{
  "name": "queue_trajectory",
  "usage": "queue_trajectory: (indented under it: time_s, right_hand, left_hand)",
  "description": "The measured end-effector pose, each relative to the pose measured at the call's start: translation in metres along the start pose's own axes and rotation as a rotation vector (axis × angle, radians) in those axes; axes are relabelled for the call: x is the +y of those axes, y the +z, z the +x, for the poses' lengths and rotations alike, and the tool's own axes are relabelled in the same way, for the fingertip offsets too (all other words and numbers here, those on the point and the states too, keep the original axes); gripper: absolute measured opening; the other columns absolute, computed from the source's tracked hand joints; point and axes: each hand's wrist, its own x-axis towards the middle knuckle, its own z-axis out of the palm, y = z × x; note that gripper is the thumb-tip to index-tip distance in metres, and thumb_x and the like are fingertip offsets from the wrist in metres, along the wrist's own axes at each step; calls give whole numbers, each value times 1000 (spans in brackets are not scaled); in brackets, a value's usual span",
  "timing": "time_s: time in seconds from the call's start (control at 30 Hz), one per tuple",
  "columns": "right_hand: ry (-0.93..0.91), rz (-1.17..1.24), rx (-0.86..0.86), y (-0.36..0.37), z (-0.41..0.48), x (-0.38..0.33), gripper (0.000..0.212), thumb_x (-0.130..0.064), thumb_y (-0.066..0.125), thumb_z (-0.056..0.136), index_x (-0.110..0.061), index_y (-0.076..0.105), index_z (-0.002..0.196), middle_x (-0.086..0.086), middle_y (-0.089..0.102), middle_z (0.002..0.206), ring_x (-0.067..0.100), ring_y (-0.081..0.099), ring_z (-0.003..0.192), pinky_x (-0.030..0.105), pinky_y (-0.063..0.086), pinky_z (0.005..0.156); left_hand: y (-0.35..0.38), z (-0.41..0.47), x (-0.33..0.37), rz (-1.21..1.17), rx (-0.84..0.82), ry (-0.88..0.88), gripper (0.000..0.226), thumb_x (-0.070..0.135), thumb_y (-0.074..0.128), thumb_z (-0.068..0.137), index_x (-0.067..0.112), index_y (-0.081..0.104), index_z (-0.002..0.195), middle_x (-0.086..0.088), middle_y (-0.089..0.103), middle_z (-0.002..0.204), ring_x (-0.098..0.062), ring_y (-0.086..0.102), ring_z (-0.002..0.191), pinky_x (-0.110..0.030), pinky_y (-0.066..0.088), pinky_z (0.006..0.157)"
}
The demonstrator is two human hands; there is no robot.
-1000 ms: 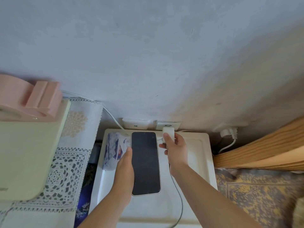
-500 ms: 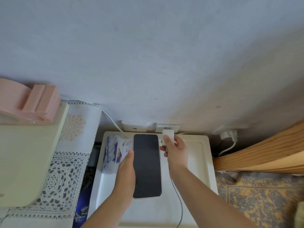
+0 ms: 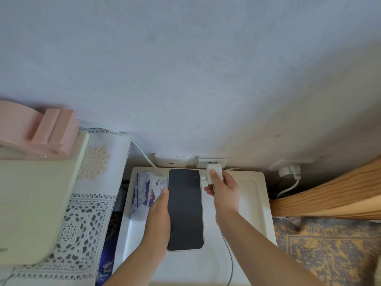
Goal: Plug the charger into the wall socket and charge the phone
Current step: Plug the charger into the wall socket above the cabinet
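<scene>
head | right hand [image 3: 224,188] holds charger [image 3: 214,174] at socket [image 3: 213,162] | left hand [image 3: 158,215] holds phone [image 3: 184,209]

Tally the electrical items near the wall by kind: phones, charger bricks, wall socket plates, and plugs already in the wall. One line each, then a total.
Phones: 1, the dark-screened phone held in the left hand
Charger bricks: 1, the white charger in the right hand
Wall socket plates: 2, left plate and right plate
Plugs already in the wall: 1, white plug
Total: 5

The right hand [image 3: 224,187] grips the white charger [image 3: 214,174] at the wall socket [image 3: 213,162]. The left hand [image 3: 159,211] holds the dark-screened phone [image 3: 185,209] above the white tray [image 3: 255,203].
</scene>
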Motion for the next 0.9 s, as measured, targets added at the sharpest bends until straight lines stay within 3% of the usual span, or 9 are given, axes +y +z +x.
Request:
queue_trajectory:
  time_s: [0.1,0.13,0.2,0.3,0.57,0.73,0.9]
  right_hand:
    - [4,-4,19,6,2,-4,6,-33,61,88,-30,64,84,-6,63,70,2,55,44,14,49,52]
    - [1,-7,26,8,2,-4,7,-33,61,88,-30,63,82,-6,63,70,2,55,43,12,48,49]
    - [0,-7,31,8,2,-5,7,-32,61,88,-29,63,83,-5,63,71,3,55,44,12,48,49]
    - [15,-13,25,9,2,-6,7,-33,61,88,-26,64,89,-6,64,73,5,57,48,16,48,54]
    - [32,1,27,7,7,-5,5,-32,62,87,-29,63,84,-6,64,73,8,60,50,20,48,58]
    - [52,27,12,9,9,-2,15,-31,63,88,-22,63,100,-5,64,79,3,62,47,28,56,73]
    - [121,55,-18,7,9,-7,22,-30,63,89,-17,60,107,2,63,85,12,62,61,19,54,55]
  left_hand:
    - [-2,-2,0,-11,-12,9,40,58,45,92,32,62,117,-3,68,115,-27,63,107,-39,52,82]
    - [-4,-3,0,-15,-12,7,37,58,45,92,34,62,114,-2,68,116,-26,62,108,-39,52,83]
    - [-5,-3,0,-2,-11,15,30,57,44,93,37,60,109,-1,64,125,-25,58,117,-46,48,98]
    - [-10,0,-1,16,-6,27,45,58,42,94,34,52,131,-1,55,140,-26,48,131,-53,35,113]
    - [-10,-1,1,8,-36,47,53,59,42,92,31,53,136,0,57,140,-26,49,131,-52,33,115]
    - [-13,-3,3,7,-35,34,53,58,43,92,32,51,138,2,53,144,-25,46,134,-54,34,114]
    - [-13,-1,8,3,-37,27,46,58,45,92,33,61,128,3,65,126,-23,58,120,-53,42,107]
